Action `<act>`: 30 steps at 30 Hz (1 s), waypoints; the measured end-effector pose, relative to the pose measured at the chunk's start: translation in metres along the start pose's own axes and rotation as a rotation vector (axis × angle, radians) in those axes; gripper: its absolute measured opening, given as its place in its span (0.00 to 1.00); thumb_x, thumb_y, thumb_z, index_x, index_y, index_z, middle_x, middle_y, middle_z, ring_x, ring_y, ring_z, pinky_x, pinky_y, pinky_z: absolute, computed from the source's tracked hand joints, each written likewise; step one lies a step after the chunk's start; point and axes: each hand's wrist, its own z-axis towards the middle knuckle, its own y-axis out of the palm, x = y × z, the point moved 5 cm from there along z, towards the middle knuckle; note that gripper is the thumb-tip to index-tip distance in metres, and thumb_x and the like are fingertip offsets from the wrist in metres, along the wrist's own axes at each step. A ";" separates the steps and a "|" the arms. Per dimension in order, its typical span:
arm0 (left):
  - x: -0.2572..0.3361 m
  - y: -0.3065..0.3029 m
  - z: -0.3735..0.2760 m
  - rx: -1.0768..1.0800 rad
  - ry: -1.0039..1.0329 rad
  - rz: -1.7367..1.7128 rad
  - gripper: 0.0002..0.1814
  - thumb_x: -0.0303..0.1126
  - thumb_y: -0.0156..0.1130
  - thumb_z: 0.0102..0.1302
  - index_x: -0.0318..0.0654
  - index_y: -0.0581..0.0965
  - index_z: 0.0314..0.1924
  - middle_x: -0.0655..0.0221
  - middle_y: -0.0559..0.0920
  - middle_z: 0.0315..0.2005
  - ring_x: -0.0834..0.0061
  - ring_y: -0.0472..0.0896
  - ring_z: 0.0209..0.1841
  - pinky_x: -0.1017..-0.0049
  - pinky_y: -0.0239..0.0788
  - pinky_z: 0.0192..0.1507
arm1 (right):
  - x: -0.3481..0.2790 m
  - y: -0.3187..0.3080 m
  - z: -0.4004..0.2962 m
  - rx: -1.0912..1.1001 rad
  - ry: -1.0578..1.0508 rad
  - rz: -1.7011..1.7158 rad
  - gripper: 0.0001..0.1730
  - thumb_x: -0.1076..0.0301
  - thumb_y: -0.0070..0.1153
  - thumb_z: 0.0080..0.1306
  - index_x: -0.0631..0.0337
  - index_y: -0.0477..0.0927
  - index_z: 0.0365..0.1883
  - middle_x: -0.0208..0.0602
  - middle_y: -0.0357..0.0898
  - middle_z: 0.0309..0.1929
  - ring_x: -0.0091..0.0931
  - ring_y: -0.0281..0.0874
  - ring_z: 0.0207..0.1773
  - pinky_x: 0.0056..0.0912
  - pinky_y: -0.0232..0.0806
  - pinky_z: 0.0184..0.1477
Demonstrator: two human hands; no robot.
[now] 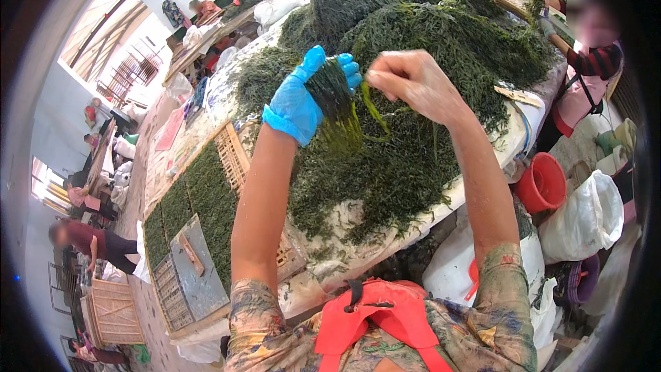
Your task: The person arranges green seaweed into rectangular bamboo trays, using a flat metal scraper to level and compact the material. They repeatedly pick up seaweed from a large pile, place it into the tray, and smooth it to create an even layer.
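Observation:
My left hand (304, 95), in a blue disposable glove, is raised over the table and closed around a bundle of dark green seaweed (333, 90) whose yellow-green ends hang down. Just right of it, my bare right hand (410, 82) is slightly blurred, its fingers curled and thumb against them. A yellow-green strand (373, 108) hangs close to its fingertips; whether they pinch it is unclear. Below and behind both hands lies a large heap of wet seaweed (423, 36). To the left, a wooden frame holds flattened seaweed sheets (206, 191), with a grey board (191, 268) bearing a wooden handle on top.
A person in a pink apron (588, 82) handles seaweed at the table's right side. A red bucket (539, 183), a white woven sack (583, 217) and a purple basket (583, 279) stand at the right. Other people work at the left and back. A slatted wooden frame (116, 312) stands at lower left.

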 end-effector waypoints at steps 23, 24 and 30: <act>0.018 -0.031 -0.091 0.143 -0.125 0.055 0.22 0.38 0.55 0.71 0.27 0.74 0.57 0.72 0.83 0.35 0.78 0.80 0.30 0.76 0.73 0.34 | 0.135 0.211 -0.068 -0.216 0.433 0.946 0.23 0.50 0.48 0.73 0.61 0.67 0.28 0.30 0.70 0.20 0.22 0.68 0.20 0.28 0.61 0.22; 0.021 -0.039 -0.096 0.138 -0.068 0.122 0.23 0.38 0.54 0.72 0.27 0.73 0.58 0.72 0.82 0.35 0.79 0.79 0.32 0.75 0.73 0.35 | 0.142 0.212 -0.078 -0.241 0.446 0.835 0.22 0.52 0.48 0.74 0.60 0.67 0.27 0.28 0.67 0.18 0.21 0.66 0.19 0.28 0.59 0.21; 0.043 -0.056 -0.104 0.156 0.043 -0.030 0.23 0.37 0.54 0.73 0.27 0.71 0.60 0.73 0.82 0.35 0.79 0.80 0.31 0.75 0.73 0.34 | 0.210 0.203 -0.155 -0.191 0.763 0.909 0.16 0.58 0.46 0.75 0.61 0.74 0.34 0.21 0.57 0.14 0.17 0.52 0.16 0.25 0.50 0.20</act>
